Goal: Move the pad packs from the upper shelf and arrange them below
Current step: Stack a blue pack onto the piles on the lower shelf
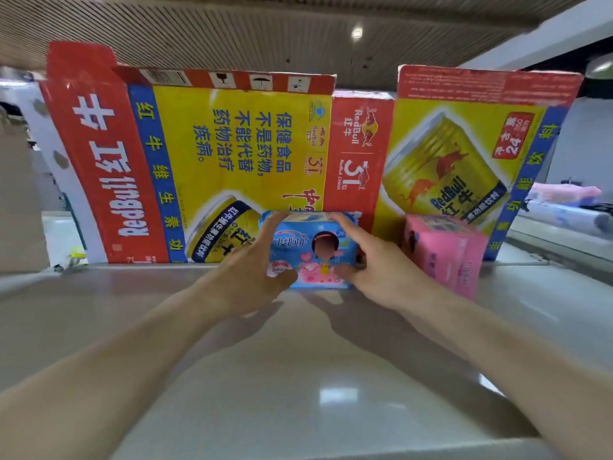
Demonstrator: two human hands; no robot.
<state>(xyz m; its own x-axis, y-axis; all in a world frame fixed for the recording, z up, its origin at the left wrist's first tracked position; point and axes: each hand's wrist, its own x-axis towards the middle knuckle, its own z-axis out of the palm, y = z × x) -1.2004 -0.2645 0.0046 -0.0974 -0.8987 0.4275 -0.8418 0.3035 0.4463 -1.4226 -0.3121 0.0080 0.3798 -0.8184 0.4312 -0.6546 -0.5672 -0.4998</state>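
A blue pad pack point(311, 257) stands upright near the back of the glossy upper shelf point(298, 376). My left hand point(252, 267) grips its left side, fingers over the top edge and thumb at the lower front. Its right side is held the same way by my right hand point(371, 267). Just to the right, a pink pad pack point(447, 254) stands free on the shelf, touched by neither hand.
Flattened red and yellow Red Bull cartons point(232, 167) stand as a wall behind the packs. A brown cardboard box point(20, 200) is at the far left. Bagged goods point(567, 207) lie on a surface at the far right.
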